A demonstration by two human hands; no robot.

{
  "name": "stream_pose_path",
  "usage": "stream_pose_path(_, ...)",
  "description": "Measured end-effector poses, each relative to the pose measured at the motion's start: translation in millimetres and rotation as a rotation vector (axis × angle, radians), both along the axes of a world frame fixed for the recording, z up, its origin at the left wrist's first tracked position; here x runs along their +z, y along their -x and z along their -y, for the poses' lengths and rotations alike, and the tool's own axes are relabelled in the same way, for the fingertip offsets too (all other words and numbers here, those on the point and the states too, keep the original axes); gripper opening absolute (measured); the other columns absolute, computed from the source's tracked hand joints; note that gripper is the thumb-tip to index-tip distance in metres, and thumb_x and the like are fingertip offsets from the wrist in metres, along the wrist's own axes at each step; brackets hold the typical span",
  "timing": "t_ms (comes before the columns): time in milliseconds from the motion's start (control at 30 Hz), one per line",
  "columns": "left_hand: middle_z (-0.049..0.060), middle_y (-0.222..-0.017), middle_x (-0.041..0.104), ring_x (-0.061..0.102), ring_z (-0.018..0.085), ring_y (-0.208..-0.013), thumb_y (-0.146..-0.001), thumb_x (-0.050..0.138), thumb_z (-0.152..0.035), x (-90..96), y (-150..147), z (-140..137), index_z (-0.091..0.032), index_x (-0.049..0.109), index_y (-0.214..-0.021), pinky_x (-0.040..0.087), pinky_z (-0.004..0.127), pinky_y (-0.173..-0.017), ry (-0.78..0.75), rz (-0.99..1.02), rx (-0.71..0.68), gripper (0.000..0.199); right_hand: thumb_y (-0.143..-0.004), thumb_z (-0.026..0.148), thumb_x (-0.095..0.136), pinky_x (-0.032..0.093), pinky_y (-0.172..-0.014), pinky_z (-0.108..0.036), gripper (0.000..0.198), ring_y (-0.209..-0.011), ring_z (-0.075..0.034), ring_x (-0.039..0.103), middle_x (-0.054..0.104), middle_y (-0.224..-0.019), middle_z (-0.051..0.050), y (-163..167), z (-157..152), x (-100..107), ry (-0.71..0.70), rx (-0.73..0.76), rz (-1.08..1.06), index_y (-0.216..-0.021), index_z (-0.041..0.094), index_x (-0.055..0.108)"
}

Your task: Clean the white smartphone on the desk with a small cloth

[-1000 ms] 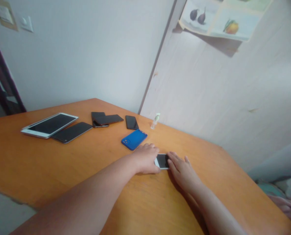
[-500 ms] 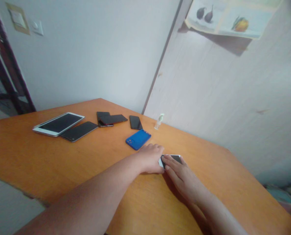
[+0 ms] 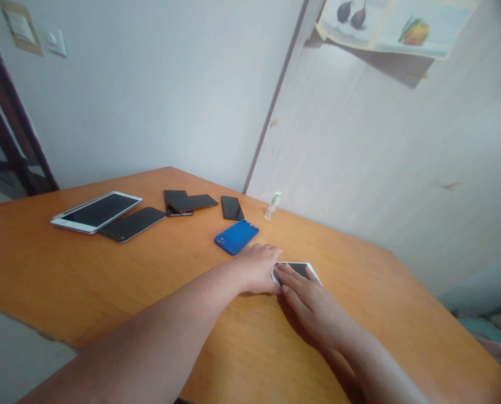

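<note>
A white-framed phone point(image 3: 297, 268) with a dark screen lies on the table in front of me. My left hand point(image 3: 258, 268) is closed round its left end, thumb at the near side. Across the screen rests my right hand point(image 3: 304, 294), its fingers stretched out flat and pointing left toward the left hand. Whether anything lies under those fingers is hidden. Just beyond my left hand is a blue phone case point(image 3: 237, 237), inner side up.
On the wooden table point(image 3: 183, 252) a white tablet point(image 3: 96, 212) overlaps a dark phone point(image 3: 133, 224) at left. Two stacked dark phones point(image 3: 193, 203) and another phone point(image 3: 232, 208) lie at the back. A small clear pump bottle point(image 3: 272, 206) stands near the wall point(image 3: 170, 84).
My right hand has slid slightly left over the screen, and more of the phone's right end shows. My left hand keeps its hold. The whole view has shifted slightly.
</note>
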State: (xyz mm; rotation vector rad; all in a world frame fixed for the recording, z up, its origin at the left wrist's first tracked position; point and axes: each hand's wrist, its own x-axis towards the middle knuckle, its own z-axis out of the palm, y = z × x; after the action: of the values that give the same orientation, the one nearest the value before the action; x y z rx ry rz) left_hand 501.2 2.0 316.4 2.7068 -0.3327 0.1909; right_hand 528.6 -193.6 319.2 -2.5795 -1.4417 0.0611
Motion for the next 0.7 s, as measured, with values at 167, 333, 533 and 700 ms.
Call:
stream_pose_path(167,0.009,-0.115,0.064,0.060,0.030,-0.108,-0.071,0.066,-0.044,1.1,0.8,-0.8,-0.022,0.055,-0.110,0.048,0.037,-0.089,0.025,0.016,-0.013,0.046,-0.101,0.024,0.032,0.023,-0.115,-0.055,0.047,-0.140,-0.025,0.040,0.042,-0.154,-0.008,-5.1,-14.4,-1.9,-0.032,-0.027,0.015,-0.147,0.026,0.043)
stream_pose_path(333,0.010,-0.122,0.063,0.058,0.031,-0.114,-0.070,0.066,-0.043,4.7,2.3,-0.1,-0.021,0.053,-0.116,0.047,0.038,-0.095,0.028,-0.016,-0.016,0.053,-0.101,0.024,0.033,0.022,-0.116,-0.053,0.046,-0.139,-0.025,0.042,0.046,-0.151,-0.008,-4.2,-11.5,0.5,-0.027,-0.012,0.030,-0.145,0.025,0.046)
stream_pose_path(533,0.013,-0.133,0.059,0.054,0.033,-0.123,-0.067,0.070,-0.049,4.6,2.6,-0.4,-0.019,0.050,-0.123,0.045,0.041,-0.100,0.017,-0.023,-0.006,0.066,-0.101,0.025,0.033,0.020,-0.117,-0.053,0.045,-0.138,-0.024,0.043,0.050,-0.148,-0.009,-1.9,-4.2,0.9,-0.013,0.007,0.043,-0.142,0.023,0.049)
stream_pose_path(700,0.010,-0.121,0.064,0.059,0.031,-0.114,-0.069,0.067,-0.043,0.4,0.3,-1.1,-0.021,0.053,-0.118,0.047,0.038,-0.095,0.035,0.006,-0.020,0.056,-0.100,0.025,0.033,0.023,-0.115,-0.053,0.046,-0.137,-0.025,0.044,0.047,-0.151,-0.011,-6.0,-17.3,1.9,0.011,-0.050,0.054,-0.145,0.021,0.046)
